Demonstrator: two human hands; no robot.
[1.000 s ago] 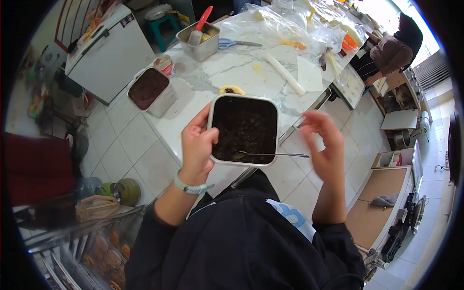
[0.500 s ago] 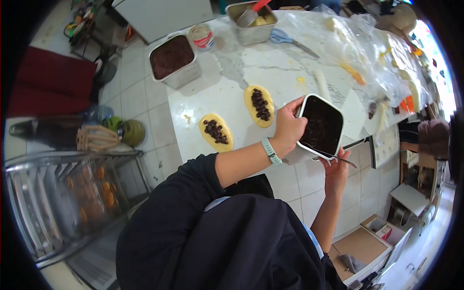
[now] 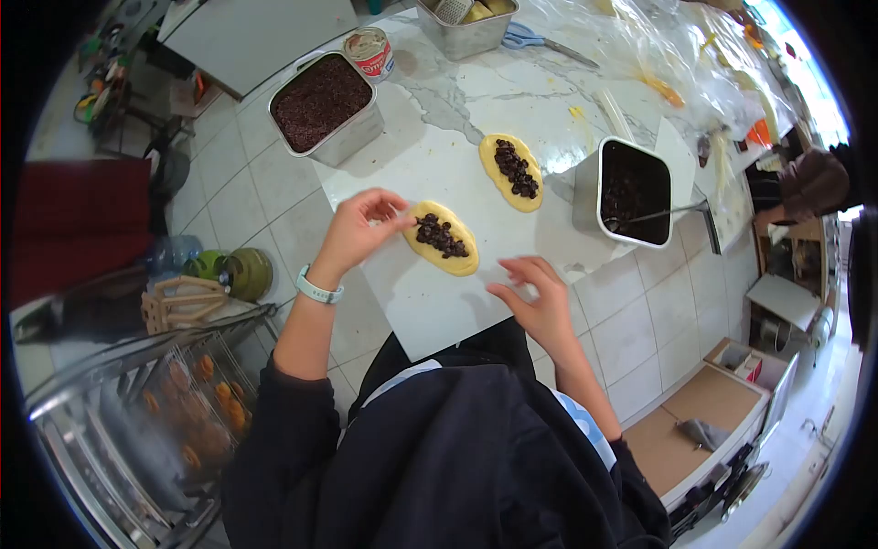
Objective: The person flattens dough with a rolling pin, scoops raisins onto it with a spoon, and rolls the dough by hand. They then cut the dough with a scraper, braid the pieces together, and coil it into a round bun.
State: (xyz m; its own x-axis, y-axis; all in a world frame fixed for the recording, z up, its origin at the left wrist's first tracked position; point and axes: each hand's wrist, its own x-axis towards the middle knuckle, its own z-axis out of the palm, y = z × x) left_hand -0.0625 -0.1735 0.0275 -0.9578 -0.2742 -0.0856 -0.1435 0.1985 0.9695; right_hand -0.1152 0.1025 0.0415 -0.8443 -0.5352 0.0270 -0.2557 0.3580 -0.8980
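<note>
Worktop [image 3: 416, 306]: white with grey marbling, with pale floor tiles [image 3: 261, 165] past its left edge.
Near dough oval [image 3: 457, 265]: flat and yellow, lying on the worktop close to its near corner.
Dark filling [image 3: 441, 236]: small, glossy pieces in a strip along the near dough oval, a bare yellow margin around them.
Left hand [image 3: 360, 229]: at the left end of the near dough oval, thumb and fingers parted; the thumb tip is at the dough's edge, though one cannot tell whether it touches.
Right hand [image 3: 532, 295]: just right of the near dough oval and clear of it, fingers curved, thumb apart from the forefinger.
Far dough oval [image 3: 529, 204]: beyond the near dough oval and to its right, topped with similar dark pieces.
White-rimmed tin [image 3: 588, 197]: well to the right of the near dough oval, dark contents inside.
Spoon [image 3: 663, 216]: leaning in that tin, its handle out over the rim.
Full tin [image 3: 355, 135]: beyond the near dough oval and to its left, packed with a reddish-brown mass.
Can [image 3: 373, 62]: beyond the near dough oval, just beside the full tin.
Metal container [image 3: 468, 41]: farther beyond the near dough oval, holding yellow chunks [image 3: 478, 13].
Blue-handled scissors [image 3: 523, 37]: beside the metal container, well beyond the near dough oval.
Rack [image 3: 69, 439]: well left of the near dough oval, below worktop level.
</note>
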